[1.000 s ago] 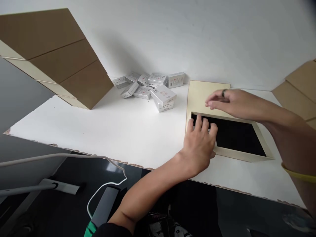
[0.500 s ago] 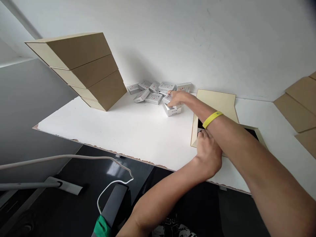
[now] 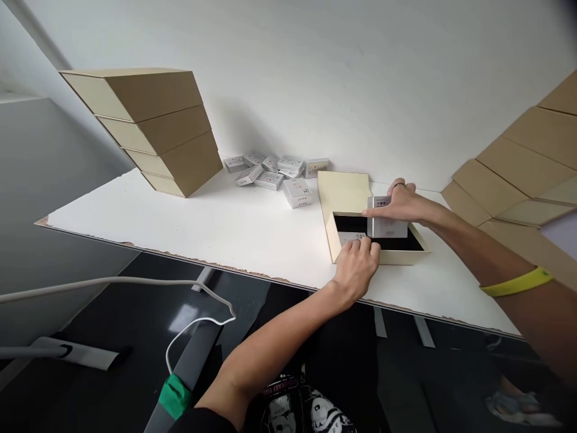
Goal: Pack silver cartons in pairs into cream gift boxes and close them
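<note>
A cream gift box with a black inside stands with its lid folded back toward the wall. My right hand pinches a small silver carton between thumb and fingers, tilted up over the box's right part. Another small carton lies inside at the left. My left hand is curled over the front wall beside that carton; its fingertips are partly hidden, and whether they touch the carton I cannot tell.
Several small silver cartons lie heaped by the wall, with two stacked ones nearer me. A tall stack of cream boxes leans at the left, more boxes at the right. The white table has a chipped front edge.
My right hand has moved from the carton heap to over the gift box, bringing a small carton. My left hand stays at the front wall. The view has shifted right.
</note>
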